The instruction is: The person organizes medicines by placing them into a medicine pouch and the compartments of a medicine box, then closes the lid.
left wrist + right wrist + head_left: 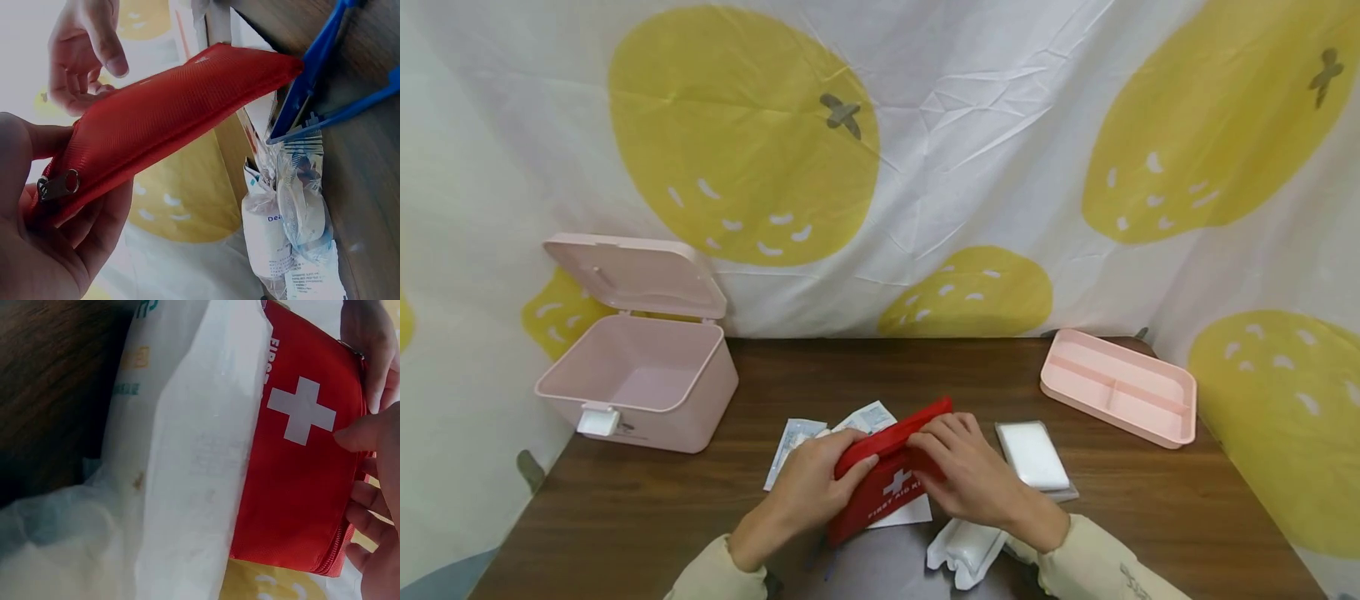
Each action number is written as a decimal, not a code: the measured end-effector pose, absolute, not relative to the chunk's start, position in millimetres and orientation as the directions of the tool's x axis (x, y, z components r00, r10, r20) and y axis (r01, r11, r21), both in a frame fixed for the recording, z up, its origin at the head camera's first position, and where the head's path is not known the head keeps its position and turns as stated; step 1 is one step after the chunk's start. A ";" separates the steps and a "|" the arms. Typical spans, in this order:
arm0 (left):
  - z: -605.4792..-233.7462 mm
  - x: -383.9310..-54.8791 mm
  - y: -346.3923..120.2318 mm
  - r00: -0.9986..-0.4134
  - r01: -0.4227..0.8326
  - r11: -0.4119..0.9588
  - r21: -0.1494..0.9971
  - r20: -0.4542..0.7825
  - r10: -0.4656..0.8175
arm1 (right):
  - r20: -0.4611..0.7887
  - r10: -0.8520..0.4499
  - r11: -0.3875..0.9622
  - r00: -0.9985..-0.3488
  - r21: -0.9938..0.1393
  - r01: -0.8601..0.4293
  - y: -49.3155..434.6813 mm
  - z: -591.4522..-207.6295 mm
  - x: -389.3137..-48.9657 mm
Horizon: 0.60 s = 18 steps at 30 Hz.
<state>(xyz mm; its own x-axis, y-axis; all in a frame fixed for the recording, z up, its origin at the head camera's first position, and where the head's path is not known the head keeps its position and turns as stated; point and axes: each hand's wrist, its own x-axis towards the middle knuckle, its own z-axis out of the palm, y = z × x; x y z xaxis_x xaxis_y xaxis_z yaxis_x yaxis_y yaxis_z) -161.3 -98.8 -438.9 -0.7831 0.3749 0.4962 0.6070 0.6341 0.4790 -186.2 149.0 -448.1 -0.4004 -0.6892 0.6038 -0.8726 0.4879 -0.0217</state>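
Observation:
A red zip pouch (880, 502) with a white cross and "FIRST AID" lettering is held up, tilted, over the table. My left hand (811, 478) grips its left end, thumb in front; a metal zip pull (59, 186) shows beside that hand in the left wrist view. On the upper right edge my right hand (976, 477) holds the pouch between thumb and curled fingers. The right wrist view shows the zip running along the edge under those fingers. A white wrapped pack (194, 456) lies near the right wrist, partly covering the pouch in that view.
At the left stands a pink box (707, 417) with its lid raised. A pink divided tray (1120, 417) sits at the back right. White packs (1033, 454) and paper sachets (790, 442) lie around the hands, with blue plastic tweezers (312, 72) and wrapped rolls (265, 234) below.

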 end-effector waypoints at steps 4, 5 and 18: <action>-439.9 -160.8 -98.3 -0.759 0.628 0.642 0.439 0.527 0.382 | 0.598 -0.702 0.464 -0.387 -0.028 -0.885 149.8 -449.1 -185.5; -439.4 -160.7 -98.3 -0.759 0.627 0.645 0.437 0.527 0.382 | 0.598 -0.704 0.457 -0.382 -0.030 -0.889 149.9 -449.3 -185.4; -432.9 -157.5 -99.3 -0.690 0.712 0.630 0.311 0.478 0.544 | 0.573 -0.737 0.427 -0.359 -0.017 -0.904 146.8 -454.8 -176.9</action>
